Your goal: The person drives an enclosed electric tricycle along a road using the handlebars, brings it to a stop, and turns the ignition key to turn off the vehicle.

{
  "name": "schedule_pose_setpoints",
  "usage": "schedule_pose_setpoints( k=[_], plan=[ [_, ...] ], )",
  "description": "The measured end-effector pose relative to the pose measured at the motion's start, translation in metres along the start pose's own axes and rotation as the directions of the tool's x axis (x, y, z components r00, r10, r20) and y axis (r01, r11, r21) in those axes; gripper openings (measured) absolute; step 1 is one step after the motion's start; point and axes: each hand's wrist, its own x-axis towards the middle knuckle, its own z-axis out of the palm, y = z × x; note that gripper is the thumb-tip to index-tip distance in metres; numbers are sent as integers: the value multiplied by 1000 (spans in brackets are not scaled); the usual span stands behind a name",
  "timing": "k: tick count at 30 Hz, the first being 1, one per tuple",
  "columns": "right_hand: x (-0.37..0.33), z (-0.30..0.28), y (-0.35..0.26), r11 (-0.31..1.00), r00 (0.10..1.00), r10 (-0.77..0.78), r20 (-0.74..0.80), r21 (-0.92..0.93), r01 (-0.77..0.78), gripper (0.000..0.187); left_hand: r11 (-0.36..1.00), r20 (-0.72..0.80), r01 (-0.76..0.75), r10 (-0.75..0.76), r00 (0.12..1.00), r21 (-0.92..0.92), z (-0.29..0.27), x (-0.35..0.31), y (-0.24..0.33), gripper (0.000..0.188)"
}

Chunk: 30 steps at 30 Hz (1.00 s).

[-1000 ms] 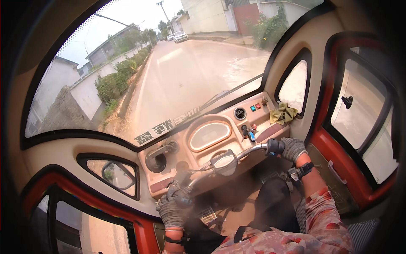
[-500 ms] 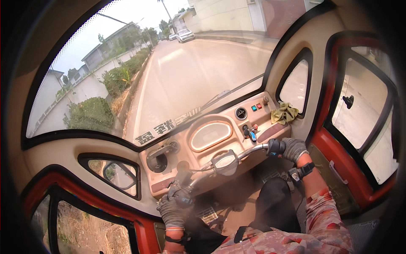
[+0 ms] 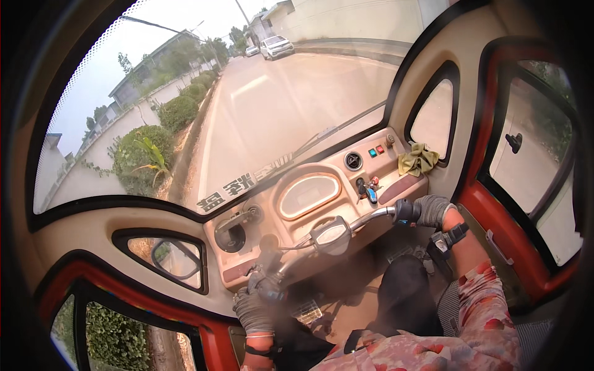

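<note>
head view: a driver's patterned sleeve [image 3: 479, 303] and dark trouser leg [image 3: 405, 297] sit nearest, inside a small red-framed cab.
right hand: the grey-gloved right hand [image 3: 434, 210] has its fingers clamped round the right grip [image 3: 405, 212], tips out of sight; since the last half second the wrist sits a little higher and more bent.
left hand: the left hand [image 3: 252, 312], gloved too, has its fingers closed round the left grip [image 3: 267, 287]; that end is dim, so how tightly cannot be told.
handlebar: the handlebar [image 3: 368, 217] spans the cab between both hands, just behind the dashboard [image 3: 278, 224]; bright, curved metal tube, dark grip housings, a grey pod [image 3: 334, 234] with a pale face at its middle. its angle is almost unchanged, which suggests the steering is being held steady.
dashboard: keys with a blue fob [image 3: 371, 195] hang right of the instrument panel [image 3: 310, 195]; a crumpled olive cloth [image 3: 419, 159] lies at the right end.
left door window: green leaves [image 3: 117, 337] now fill much of it, where dry growth showed before.
road: the hedge [image 3: 145, 157] has slid back along the left edge, and the white car [image 3: 276, 46] looms larger ahead, so the vehicle appears to be rolling forward.
</note>
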Motion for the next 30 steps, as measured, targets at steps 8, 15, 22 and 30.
schedule_pose_setpoints(
  k=[8, 15, 22, 30],
  plan=[
    [5, 5, 7, 994, 994, -90, 56, 62, 86, 47, 996, 82, 47, -40, 996, -76, -5, 4, 3, 60],
    [-2, 10, -3, 999, 992, 39, -120, -17, -42, 53, 999, -22, 5, -6, 1000, -41, -3, 5, 4, 50],
    [-1, 5, -10, 993, 988, 110, -109, -32, -114, 56, 989, 196, 119, -135, 971, 92, -14, 15, 14, 38],
    [-5, 5, -8, 998, 995, 53, -86, -38, -56, 53, 993, 223, 118, -117, 968, 12, -14, 11, 11, 46]
  ],
)
